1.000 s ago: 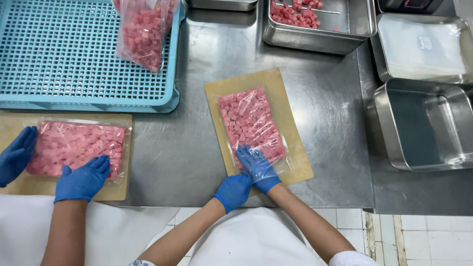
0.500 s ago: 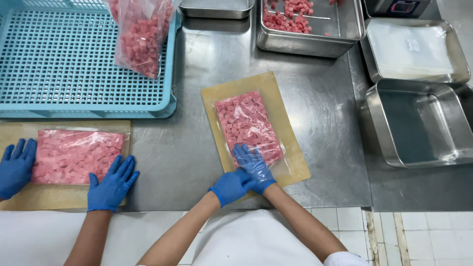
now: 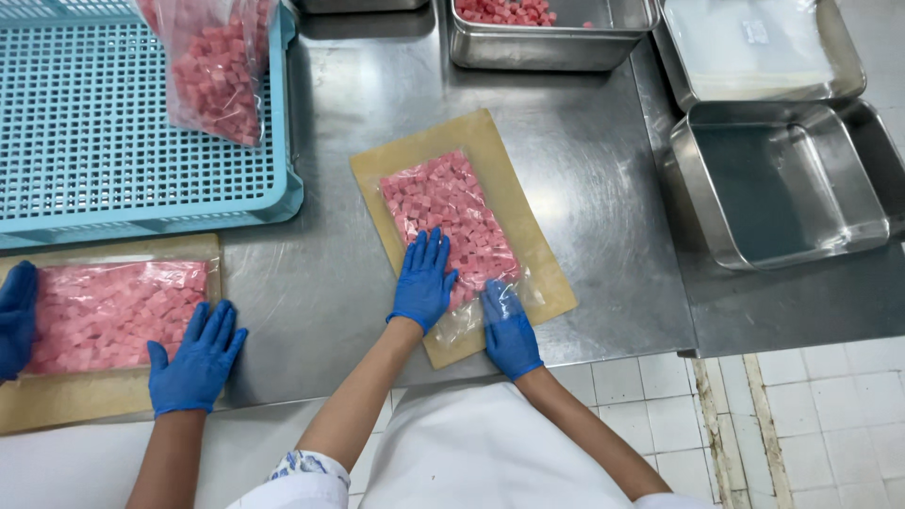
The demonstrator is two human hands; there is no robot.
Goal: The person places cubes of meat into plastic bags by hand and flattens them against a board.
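A steel worktop (image 3: 584,188) carries the whole scene, with a blue perforated crate (image 3: 113,123) at its far left corner and three steel trays along the far and right edges: one holding pink cubes (image 3: 551,28), one lined with clear film (image 3: 754,47), one empty (image 3: 782,179). At the centre lies a tan board (image 3: 528,245), and on it a clear bag of pink cubes (image 3: 448,226), set at a slant. The person's left hand (image 3: 423,280), in a blue glove, lies flat with fingers spread on the bag's near end; the right hand (image 3: 510,329) presses flat on the bag's loose clear mouth, closed on nothing. The step in hand looks like smoothing the cubes into an even layer; the next move would call for steady outward strokes while the mouth is pinned down. A second bag (image 3: 217,66) leans over the crate's edge, well apart. To the left, a co-worker's gloved hand (image 3: 195,358) rests beside another filled bag (image 3: 118,311) on its own board, near but not in the way.
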